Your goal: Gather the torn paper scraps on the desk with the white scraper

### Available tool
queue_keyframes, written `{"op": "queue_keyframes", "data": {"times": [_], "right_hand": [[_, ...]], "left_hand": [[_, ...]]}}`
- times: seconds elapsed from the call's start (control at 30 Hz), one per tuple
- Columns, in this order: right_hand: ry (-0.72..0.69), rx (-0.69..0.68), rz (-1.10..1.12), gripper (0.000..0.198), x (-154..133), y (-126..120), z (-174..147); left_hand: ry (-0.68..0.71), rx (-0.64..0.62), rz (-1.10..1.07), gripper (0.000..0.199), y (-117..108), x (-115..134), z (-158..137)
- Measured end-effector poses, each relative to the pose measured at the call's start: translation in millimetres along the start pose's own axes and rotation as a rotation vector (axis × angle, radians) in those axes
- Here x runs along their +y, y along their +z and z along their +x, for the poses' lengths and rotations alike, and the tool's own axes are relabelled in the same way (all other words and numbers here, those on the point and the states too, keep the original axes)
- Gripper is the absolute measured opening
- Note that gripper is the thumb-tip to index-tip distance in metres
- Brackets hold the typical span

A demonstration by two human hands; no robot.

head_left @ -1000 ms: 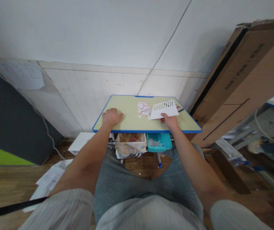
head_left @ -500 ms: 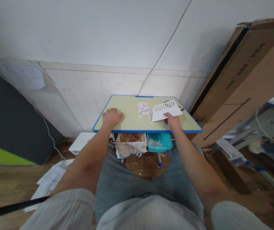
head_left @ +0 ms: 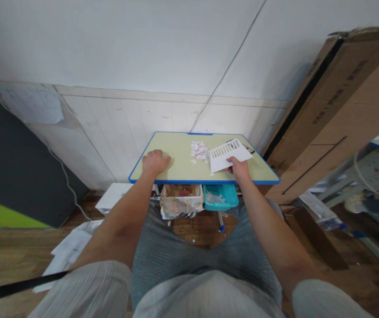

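My right hand (head_left: 238, 168) pinches the near edge of a white card (head_left: 231, 156) with a row of slots cut along its far side. The thumb lies on top of the card and the other fingers are mostly hidden beneath it. Left of the card lies a pile of small paper scraps (head_left: 199, 150), white with pinkish marks. On the left side of the small desk (head_left: 179, 165), my left hand (head_left: 155, 162) rests palm down with its fingers spread and nothing in it. A dark-edged object (head_left: 251, 150) shows partly from behind the card.
Below the desk's front edge hang a cloth-lined basket (head_left: 181, 205) and a turquoise bin (head_left: 221, 206) with pale scraps inside. Tall cardboard boxes (head_left: 328, 115) stand at the right. A white wall (head_left: 136, 119) rises behind the desk. Papers (head_left: 68, 249) lie on the floor at left.
The card has turned slightly, its left end coming nearer to me and down towards the desk. My right hand keeps its grip; my left hand stays in place.
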State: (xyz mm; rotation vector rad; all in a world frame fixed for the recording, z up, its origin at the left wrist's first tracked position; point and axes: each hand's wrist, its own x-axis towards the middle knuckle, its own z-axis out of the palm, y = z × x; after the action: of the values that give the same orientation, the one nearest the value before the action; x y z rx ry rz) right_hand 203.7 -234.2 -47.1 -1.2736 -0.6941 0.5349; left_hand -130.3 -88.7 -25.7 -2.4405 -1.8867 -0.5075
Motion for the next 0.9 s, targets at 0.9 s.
{"op": "queue_keyframes", "data": {"times": [0.9], "right_hand": [[0.045, 0.019, -0.005, 0.021, -14.2, -0.5, -8.5]], "left_hand": [[0.005, 0.0, 0.017, 0.066, 0.8, 0.4, 0.2]]}}
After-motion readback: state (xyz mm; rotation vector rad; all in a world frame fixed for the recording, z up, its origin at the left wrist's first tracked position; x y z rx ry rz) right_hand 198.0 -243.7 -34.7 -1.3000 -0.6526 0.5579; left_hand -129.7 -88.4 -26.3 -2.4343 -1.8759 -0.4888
